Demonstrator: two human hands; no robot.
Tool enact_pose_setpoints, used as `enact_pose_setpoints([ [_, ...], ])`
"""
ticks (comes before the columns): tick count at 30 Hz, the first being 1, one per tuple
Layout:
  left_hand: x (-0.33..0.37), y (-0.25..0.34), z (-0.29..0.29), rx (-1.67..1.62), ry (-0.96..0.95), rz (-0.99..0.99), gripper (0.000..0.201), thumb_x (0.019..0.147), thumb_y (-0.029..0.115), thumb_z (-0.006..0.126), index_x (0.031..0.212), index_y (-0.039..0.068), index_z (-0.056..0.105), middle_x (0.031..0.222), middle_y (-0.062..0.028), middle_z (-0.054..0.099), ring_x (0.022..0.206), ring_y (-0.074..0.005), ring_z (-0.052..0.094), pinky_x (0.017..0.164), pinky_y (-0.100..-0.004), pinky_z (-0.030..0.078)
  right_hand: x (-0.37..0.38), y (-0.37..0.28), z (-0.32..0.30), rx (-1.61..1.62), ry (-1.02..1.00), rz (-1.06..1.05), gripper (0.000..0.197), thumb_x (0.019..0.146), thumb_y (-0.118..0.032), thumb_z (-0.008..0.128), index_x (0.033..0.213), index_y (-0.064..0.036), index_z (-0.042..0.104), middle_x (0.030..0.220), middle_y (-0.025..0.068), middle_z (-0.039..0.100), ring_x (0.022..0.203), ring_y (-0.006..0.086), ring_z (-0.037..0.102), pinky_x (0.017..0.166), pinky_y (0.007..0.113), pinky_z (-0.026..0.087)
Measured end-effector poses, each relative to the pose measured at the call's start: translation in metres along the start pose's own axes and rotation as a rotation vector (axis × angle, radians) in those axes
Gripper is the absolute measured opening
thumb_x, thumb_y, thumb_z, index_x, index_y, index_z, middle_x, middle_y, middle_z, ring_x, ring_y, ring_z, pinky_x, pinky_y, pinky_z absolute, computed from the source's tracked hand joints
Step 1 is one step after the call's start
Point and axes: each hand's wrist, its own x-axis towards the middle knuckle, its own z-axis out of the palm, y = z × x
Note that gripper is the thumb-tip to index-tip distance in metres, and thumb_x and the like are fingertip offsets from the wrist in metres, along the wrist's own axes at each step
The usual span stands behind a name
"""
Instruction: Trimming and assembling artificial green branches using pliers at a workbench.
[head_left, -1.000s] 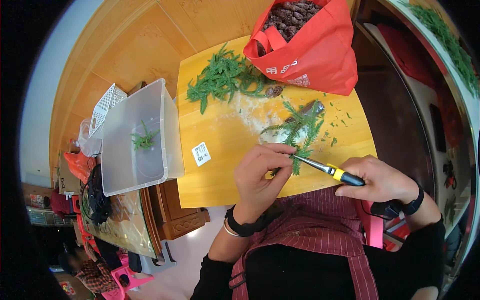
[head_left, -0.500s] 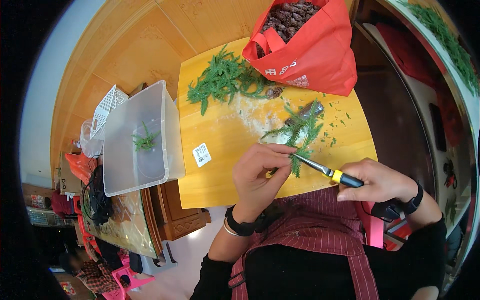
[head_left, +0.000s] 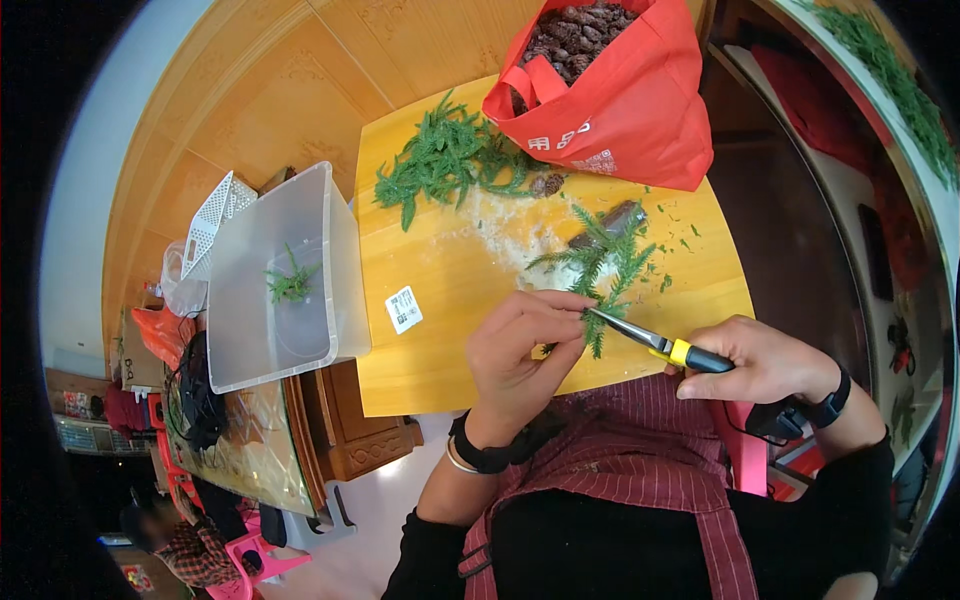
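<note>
My left hand (head_left: 530, 345) is closed in a pinch on a green conifer sprig (head_left: 606, 275) above the table's near edge. My right hand (head_left: 757, 360) grips long-nose pliers (head_left: 672, 349) with yellow and black handles. Their slim metal jaws reach to the sprig's stem, right beside my left fingertips. Exactly what the tips grasp is too small to tell. Beyond the sprig lies a dark wrapped roll (head_left: 622, 217), partly covered by needles. A heap of green sprigs (head_left: 447, 150) lies at the far left of the table, with one pine cone (head_left: 546, 185) near it.
A red bag (head_left: 625, 110) full of pine cones stands at the table's (head_left: 420, 370) far right. Left of the table is a translucent bin (head_left: 270, 345) with one small sprig (head_left: 291, 283) inside. A white label (head_left: 404, 310) and scattered needles lie on the wood. Another person (head_left: 190, 550) sits far left.
Both hands stay almost in place. The pliers and my right hand have shifted very slightly, and the sprig has moved a little to the right.
</note>
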Motion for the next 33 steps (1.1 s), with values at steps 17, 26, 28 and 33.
enact_pose_setpoints([
  [17, 0.0, 0.0, 0.005, -0.18, 0.025, -0.167, 0.017, 0.067, -0.012, 0.066, 0.071, 0.0, 0.055, 0.076, -0.0091, 0.054, 0.082, -0.0246, 0.061, 0.067, -0.0291, 0.05, 0.003, 0.004, 0.004, -0.178, 0.158, -0.158, 0.028, 0.078, -0.02, 0.066, 0.071, -0.0008, 0.047, 0.061, 0.013, 0.047, 0.055, 0.0289, 0.048, 0.054, 0.035, 0.04],
  [26, 0.001, 0.0, 0.006, -0.423, 0.054, -0.414, 0.018, 0.069, -0.012, 0.064, 0.078, 0.0, 0.053, 0.082, -0.0084, 0.054, 0.084, -0.0188, 0.057, 0.073, -0.0275, 0.048, 0.004, 0.009, 0.003, -0.166, 0.109, -0.12, 0.026, 0.08, -0.025, 0.064, 0.076, -0.0018, 0.052, 0.06, 0.009, 0.048, 0.055, 0.0209, 0.048, 0.054, 0.031, 0.04],
  [28, 0.001, -0.001, 0.006, -0.503, 0.032, -0.424, 0.018, 0.072, -0.013, 0.061, 0.083, -0.001, 0.053, 0.089, -0.0078, 0.053, 0.09, -0.0153, 0.055, 0.075, -0.0253, 0.052, 0.003, 0.01, 0.005, 0.202, -0.025, 0.02, 0.023, 0.083, -0.02, 0.062, 0.092, 0.0005, 0.06, 0.081, 0.0055, 0.062, 0.074, 0.0125, 0.058, 0.07, 0.026, 0.045],
  [33, 0.003, 0.001, 0.006, -0.537, 0.033, -0.455, 0.019, 0.072, -0.012, 0.062, 0.084, 0.0, 0.052, 0.089, -0.0072, 0.053, 0.09, -0.0142, 0.055, 0.076, -0.0243, 0.051, 0.003, 0.014, 0.008, 0.231, -0.024, -0.022, 0.025, 0.085, -0.021, 0.059, 0.097, 0.0007, 0.059, 0.088, 0.0049, 0.064, 0.081, 0.0121, 0.058, 0.079, 0.026, 0.044],
])
